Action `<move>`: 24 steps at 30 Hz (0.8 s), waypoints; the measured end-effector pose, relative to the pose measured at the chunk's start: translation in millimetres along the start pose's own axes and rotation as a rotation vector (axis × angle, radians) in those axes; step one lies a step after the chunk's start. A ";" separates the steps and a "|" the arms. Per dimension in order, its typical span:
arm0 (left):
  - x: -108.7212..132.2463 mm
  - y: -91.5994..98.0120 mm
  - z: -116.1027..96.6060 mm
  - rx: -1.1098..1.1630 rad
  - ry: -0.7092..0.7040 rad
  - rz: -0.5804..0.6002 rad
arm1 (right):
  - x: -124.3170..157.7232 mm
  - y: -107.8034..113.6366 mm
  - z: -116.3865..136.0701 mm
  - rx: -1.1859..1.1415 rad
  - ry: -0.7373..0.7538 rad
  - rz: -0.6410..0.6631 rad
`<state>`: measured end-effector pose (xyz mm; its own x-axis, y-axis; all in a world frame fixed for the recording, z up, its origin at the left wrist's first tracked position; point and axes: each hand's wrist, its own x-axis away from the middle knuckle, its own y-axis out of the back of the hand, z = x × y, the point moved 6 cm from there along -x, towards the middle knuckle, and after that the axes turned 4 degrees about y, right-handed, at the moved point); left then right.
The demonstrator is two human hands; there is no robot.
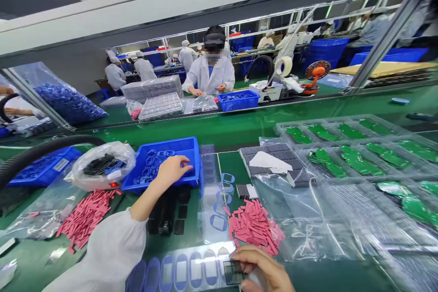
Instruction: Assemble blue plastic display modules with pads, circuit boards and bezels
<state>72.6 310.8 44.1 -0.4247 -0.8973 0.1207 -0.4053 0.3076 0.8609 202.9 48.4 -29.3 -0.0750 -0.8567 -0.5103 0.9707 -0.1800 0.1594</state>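
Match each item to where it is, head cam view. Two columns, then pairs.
1. Left hand
2. Right hand
3. Pink strips
4. Green pieces

A. In clear trays
B. Holding a small dark square
C. On a clear bag
D. At the blue bin

Pairs: 1-D, 2-B, 3-C, 4-A.

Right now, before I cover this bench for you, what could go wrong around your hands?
The small dark square in your right hand could slip onto the loose pink strips nearby. Your wide white sleeve beside the other pink pile might drag pieces if your left hand pulls back from the blue bin.
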 end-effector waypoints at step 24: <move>-29.8 -25.1 30.1 0.187 -0.015 0.166 | 0.1 -1.1 8.5 -0.069 -0.144 -0.107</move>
<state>71.1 339.3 4.0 -0.5096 -0.8251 0.2439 -0.4714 0.5049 0.7231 199.9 44.4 -22.4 -0.2056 -0.8957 -0.3944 0.9684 -0.2444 0.0502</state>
